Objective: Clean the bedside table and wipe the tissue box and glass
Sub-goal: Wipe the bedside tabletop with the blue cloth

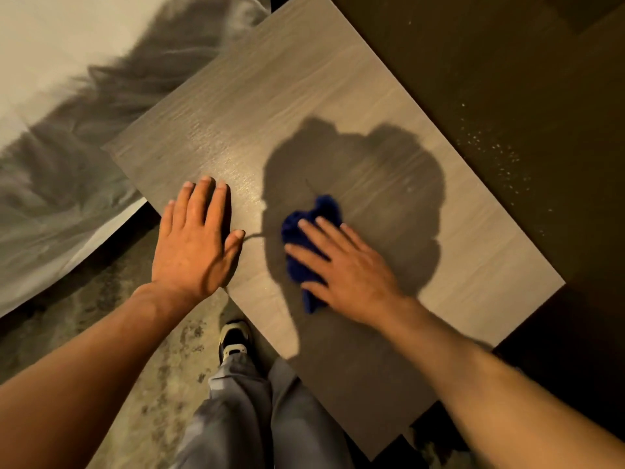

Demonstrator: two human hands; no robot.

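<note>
The bedside table (277, 96) has a grey wood-grain top that fills the middle of the head view. My right hand (341, 265) lies flat on a crumpled dark blue cloth (314, 218), pressing it onto the tabletop near the centre. My left hand (196, 245) rests palm down with fingers spread on the table's near left edge, holding nothing. A head-shaped shadow falls over the cloth and the table's middle. Neither a tissue box nor a glass is in view.
A bed with grey and white bedding (67, 147) lies at the left, close to the table's corner. A dark wall or floor (507, 79) runs along the right. My legs in grey trousers (257, 418) and one shoe (235, 340) stand on speckled floor below.
</note>
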